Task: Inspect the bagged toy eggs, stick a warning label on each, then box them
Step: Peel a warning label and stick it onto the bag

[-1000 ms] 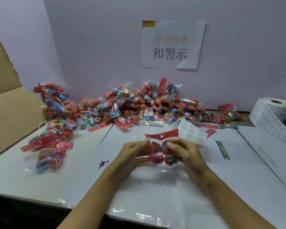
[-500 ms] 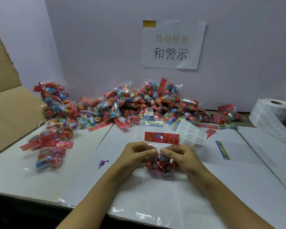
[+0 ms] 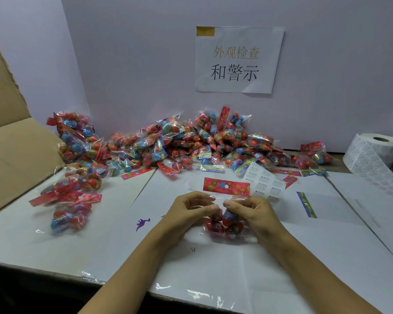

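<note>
On the white tabletop point(image 3: 213, 264), near the middle toward its front edge, both hands pinch one bag of toy eggs point(image 3: 225, 223). The left hand point(image 3: 188, 211) and right hand point(image 3: 252, 211) each close thumb and fingers on its clear plastic, header card point(image 3: 226, 185) upright.

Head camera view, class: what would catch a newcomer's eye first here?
A bright heap of bagged toy eggs sprawls along the back wall. Above it hangs a paper sign with Chinese characters. At the table's near centre, the left hand and right hand hold one bag by its red header card.
</note>
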Demonstrator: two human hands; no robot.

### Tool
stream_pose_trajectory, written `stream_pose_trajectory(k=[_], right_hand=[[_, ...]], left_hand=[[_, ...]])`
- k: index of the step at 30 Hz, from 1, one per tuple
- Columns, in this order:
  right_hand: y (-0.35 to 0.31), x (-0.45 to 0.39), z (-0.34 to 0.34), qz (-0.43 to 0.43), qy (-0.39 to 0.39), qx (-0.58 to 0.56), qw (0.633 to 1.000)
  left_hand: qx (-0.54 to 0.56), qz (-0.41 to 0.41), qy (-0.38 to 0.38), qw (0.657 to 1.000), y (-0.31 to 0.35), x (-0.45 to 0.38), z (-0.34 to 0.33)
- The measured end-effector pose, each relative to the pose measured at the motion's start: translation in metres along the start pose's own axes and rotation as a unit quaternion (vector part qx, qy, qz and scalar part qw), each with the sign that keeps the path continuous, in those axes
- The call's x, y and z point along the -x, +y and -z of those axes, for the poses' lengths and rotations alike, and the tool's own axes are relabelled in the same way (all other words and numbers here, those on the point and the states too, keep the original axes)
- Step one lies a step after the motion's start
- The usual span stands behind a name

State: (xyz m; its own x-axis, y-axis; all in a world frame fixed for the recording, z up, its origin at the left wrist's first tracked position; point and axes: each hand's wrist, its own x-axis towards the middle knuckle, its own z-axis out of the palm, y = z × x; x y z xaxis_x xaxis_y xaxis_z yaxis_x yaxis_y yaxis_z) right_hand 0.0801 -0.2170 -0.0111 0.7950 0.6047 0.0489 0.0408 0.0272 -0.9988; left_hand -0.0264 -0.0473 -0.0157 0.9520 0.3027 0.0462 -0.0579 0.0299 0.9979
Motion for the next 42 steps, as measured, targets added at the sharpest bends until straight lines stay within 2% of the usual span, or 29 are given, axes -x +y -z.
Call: stream_pose_trajectory(k=[6,10,12,14,17,19,21,24,26,28,31,33,37,39,42], right_hand=[[-0.003,0.000,0.004,0.001,0.013,0.017,1.000],[-0.006,-0.002,0.007,0.037,0.073,0.012,0.997],[-0.007,-0.004,0.013,0.079,0.128,0.003,0.989],[-0.008,-0.005,0.020,0.129,0.205,-0.002,0.970],[-0.012,-0.008,0.034,0.167,0.353,0.025,0.920],[-0.015,-0.012,0.047,0.096,0.411,0.041,0.905],[-0.015,-0.014,0.056,-0.013,0.349,0.033,0.936],[-0.010,-0.012,0.055,-0.070,0.158,0.030,0.985],[-0.003,-0.013,0.052,-0.061,0.086,0.109,0.988],[-0.003,-0.012,0.046,-0.045,0.042,0.114,0.992],[-0.009,-0.011,0.045,-0.048,0.026,-0.071,0.996],[-0.013,-0.010,0.047,-0.085,0.025,-0.180,0.980],[-0.017,-0.011,0.043,-0.092,0.090,-0.260,0.957],[-0.017,-0.012,0.040,-0.074,0.131,-0.280,0.948],[-0.013,-0.015,0.037,-0.053,0.134,-0.291,0.946]], left_hand=[[0.022,-0.018,0.028,0.999,-0.002,-0.002,0.004],[0.014,-0.025,0.118,0.993,-0.004,-0.006,0.006],[-0.036,-0.042,0.167,0.984,-0.006,-0.008,0.007],[-0.137,-0.061,0.209,0.966,-0.010,-0.010,0.008],[-0.234,-0.089,0.266,0.931,-0.013,-0.011,0.010],[-0.244,-0.112,0.289,0.919,-0.013,-0.011,0.009],[-0.245,-0.153,0.294,0.911,-0.011,-0.010,0.007],[-0.246,-0.226,0.243,0.911,-0.010,-0.006,0.004],[-0.242,-0.258,0.160,0.921,-0.010,-0.002,0.000],[-0.256,-0.272,0.084,0.924,-0.010,0.003,-0.005],[-0.301,-0.277,0.013,0.912,-0.012,0.007,-0.009],[-0.336,-0.234,-0.021,0.912,-0.009,0.008,-0.008],[-0.392,-0.146,-0.110,0.901,-0.003,0.010,-0.010],[-0.374,-0.137,-0.131,0.908,-0.001,0.013,-0.014],[-0.298,-0.150,-0.117,0.936,-0.001,0.012,-0.011]])
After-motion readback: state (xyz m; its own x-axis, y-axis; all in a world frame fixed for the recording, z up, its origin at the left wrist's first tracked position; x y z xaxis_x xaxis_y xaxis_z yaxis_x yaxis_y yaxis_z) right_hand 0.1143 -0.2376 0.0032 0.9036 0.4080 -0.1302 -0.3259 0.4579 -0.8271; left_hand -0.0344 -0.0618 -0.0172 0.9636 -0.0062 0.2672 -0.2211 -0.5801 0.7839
